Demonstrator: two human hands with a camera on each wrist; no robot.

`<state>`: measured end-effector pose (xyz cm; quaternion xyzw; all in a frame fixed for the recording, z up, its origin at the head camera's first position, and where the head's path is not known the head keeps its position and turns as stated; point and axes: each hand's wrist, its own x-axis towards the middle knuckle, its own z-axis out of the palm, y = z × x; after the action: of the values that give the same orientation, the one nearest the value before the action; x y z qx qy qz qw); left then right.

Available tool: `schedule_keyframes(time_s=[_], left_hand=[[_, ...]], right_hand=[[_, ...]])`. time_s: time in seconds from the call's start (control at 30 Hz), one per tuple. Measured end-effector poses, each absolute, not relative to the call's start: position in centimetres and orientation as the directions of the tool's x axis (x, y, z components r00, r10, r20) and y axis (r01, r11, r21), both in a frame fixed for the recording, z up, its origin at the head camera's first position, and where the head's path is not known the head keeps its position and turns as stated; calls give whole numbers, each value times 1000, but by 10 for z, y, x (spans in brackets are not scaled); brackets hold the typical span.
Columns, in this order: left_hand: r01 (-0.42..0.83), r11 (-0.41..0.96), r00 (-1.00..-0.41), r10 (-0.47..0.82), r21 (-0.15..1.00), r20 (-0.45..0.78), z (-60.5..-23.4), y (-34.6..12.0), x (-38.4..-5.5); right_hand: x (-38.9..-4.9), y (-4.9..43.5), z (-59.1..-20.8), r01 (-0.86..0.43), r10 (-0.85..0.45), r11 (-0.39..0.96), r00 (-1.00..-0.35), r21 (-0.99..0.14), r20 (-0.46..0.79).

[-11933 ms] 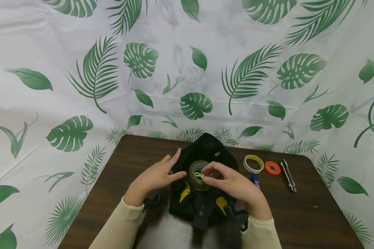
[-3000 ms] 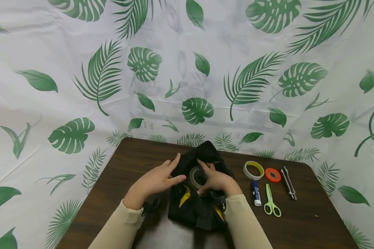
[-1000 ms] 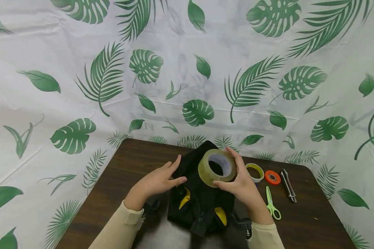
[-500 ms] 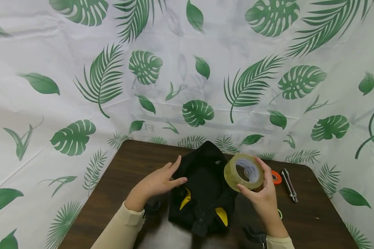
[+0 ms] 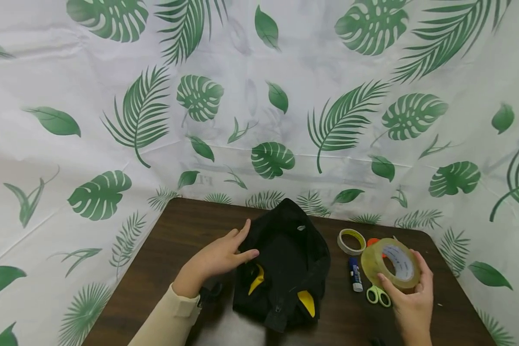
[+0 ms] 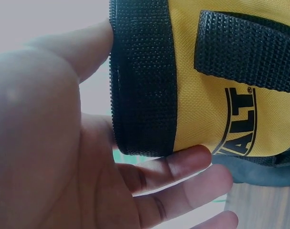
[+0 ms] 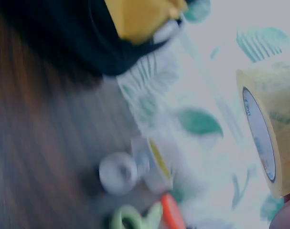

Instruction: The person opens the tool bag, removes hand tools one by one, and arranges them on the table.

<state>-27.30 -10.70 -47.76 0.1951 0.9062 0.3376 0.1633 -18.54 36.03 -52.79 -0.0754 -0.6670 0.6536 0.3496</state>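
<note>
A black and yellow tool bag [image 5: 281, 293] stands on the table with its mouth facing up. My left hand [image 5: 218, 257] is at its left rim, fingers extended. In the left wrist view, thumb and index go behind the zipped rim, while the middle finger touches the yellow side of the tool bag [image 6: 197, 119]. My right hand [image 5: 413, 300] grips a wide roll of clear packing tape [image 5: 374, 264] by its side, above the tools on the right. The right wrist view shows part of the packing tape [image 7: 285, 119]. The bag's depths are dark.
Right of the bag lie a white and yellow tape roll [image 5: 342, 246], a blue glue stick [image 5: 355, 274] and green scissors [image 5: 373, 294], partly covered by the packing tape. An orange tape roll [image 5: 373, 241] shows behind it. A leaf-patterned sheet [image 5: 229, 129] hangs behind the table.
My right hand set the green scissors down on the right, then reached into the bag, lifted out the packing tape and carried it rightward. The left hand has stayed at the rim.
</note>
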Motion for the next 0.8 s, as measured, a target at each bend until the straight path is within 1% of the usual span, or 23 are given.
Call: schedule_keyframes(time_s=[0.07,0.13,0.23,0.3,0.33,0.4,0.53,0.67,0.8], left_hand=[[239,694,-874,459,679,-162,-479,-107,-273],[241,691,-873,461,681,-159,-480,-107,-273],[247,692,-868,469,679,-162,-481,-106,-273],[254,695,-868,471,673,-158,-480,-106,-273],[254,696,-869,470,672,-158,-480,-106,-273],[251,697,-872,465,672,-157,-479,-106,-273],[244,699,-871,462,673,-164,-480,-107,-271],[239,703,-871,460,670,-173,-482,-107,-269],[245,697,-873,461,674,-160,-481,-103,-269]], right_hand=[[-184,373,-537,-361,624,99,-703,-927,341],[-184,386,-546,-372,695,95,-639,-923,329],[-185,403,-561,-354,795,146,-514,-924,323],[-186,412,-570,-300,839,207,-435,-931,327],[-186,416,-574,-275,852,229,-407,-934,329],[-186,424,-581,-242,865,258,-373,-935,336],[-187,441,-594,-199,867,271,-374,-942,328],[-190,455,-603,-118,866,278,-398,-953,302],[-190,464,-602,-99,854,269,-436,-958,285]])
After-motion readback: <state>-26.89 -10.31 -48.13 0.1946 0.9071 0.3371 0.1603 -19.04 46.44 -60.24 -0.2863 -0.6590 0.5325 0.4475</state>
